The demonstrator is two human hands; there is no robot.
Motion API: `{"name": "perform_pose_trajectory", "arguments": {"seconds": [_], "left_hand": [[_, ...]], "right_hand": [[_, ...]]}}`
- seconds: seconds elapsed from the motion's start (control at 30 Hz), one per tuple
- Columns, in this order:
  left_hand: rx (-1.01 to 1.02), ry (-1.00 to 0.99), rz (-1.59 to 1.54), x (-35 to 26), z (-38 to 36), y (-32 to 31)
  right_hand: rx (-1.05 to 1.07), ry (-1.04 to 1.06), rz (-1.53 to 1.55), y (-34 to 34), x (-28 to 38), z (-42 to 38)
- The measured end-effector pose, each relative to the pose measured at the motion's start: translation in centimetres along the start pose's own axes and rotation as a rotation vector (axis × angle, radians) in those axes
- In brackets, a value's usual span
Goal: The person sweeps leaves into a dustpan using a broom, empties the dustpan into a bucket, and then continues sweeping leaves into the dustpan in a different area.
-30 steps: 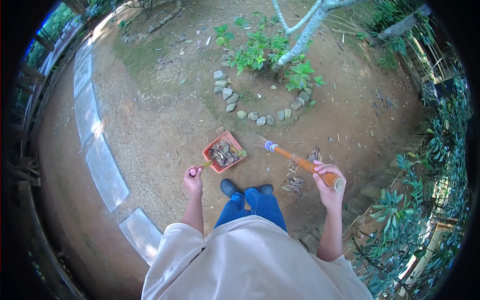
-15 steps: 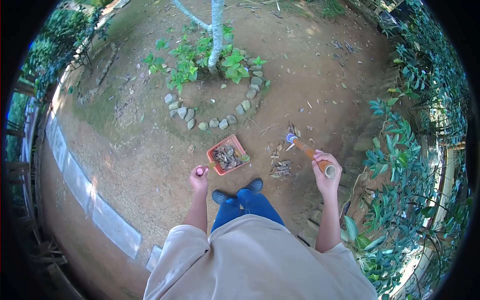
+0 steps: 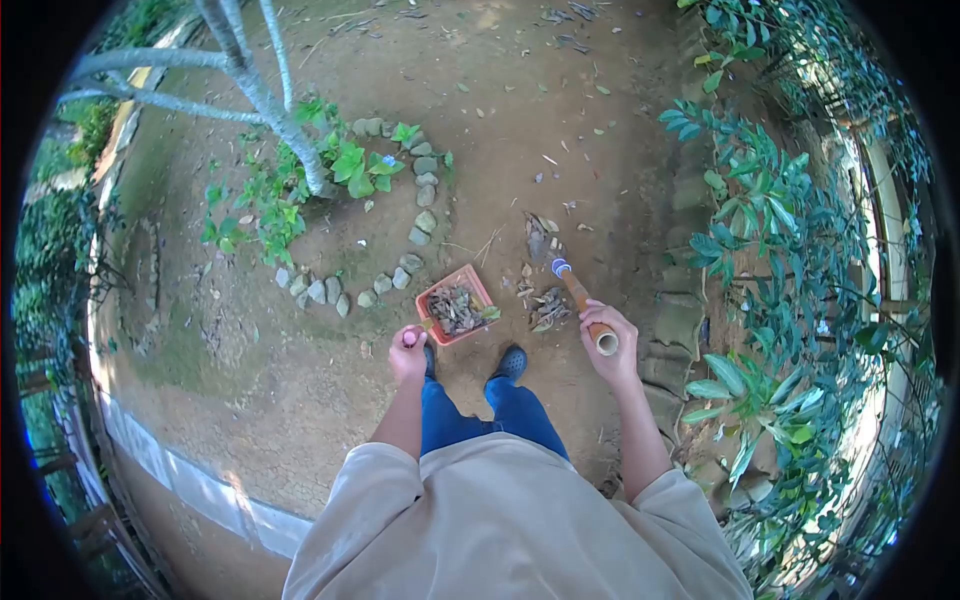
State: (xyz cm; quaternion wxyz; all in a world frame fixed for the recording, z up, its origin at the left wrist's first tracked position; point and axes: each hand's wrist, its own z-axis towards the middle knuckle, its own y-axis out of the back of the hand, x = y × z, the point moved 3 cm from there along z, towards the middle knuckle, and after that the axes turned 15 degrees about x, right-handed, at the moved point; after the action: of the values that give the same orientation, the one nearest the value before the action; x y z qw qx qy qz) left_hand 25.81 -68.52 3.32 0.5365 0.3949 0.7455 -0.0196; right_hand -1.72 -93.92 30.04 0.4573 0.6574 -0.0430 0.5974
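Observation:
My left hand [image 3: 408,352] grips the handle end of an orange dustpan [image 3: 455,304] that sits on the dirt in front of my feet, filled with dry leaves. In my right hand [image 3: 610,345] I hold the top of an orange bamboo-handled broom [image 3: 580,297], which points down at the ground. A small heap of dry leaves [image 3: 548,308] lies at the broom's head, right of the dustpan. More leaves [image 3: 537,234] lie just beyond.
A ring of stones [image 3: 390,275] circles a thin tree [image 3: 268,105] with green plants at the upper left. Dense shrubs [image 3: 780,260] and stone blocks [image 3: 680,325] line the right side. A pale kerb [image 3: 200,490] runs along the lower left. My blue shoes [image 3: 510,362] stand behind the dustpan.
My view has swung to the right, so the tree and stone ring slid left. The broom now stands steeper, its head near the leaf heap. Dustpan still held low in front of me.

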Motion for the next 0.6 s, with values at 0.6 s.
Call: {"name": "perform_pose_trajectory", "arguments": {"seconds": [0.6], "left_hand": [[0.466,-0.245,-0.02,-0.4,9.9,-4.3]], "right_hand": [[-0.224,-0.382,0.142,-6.2,8.2,-8.4]]}}
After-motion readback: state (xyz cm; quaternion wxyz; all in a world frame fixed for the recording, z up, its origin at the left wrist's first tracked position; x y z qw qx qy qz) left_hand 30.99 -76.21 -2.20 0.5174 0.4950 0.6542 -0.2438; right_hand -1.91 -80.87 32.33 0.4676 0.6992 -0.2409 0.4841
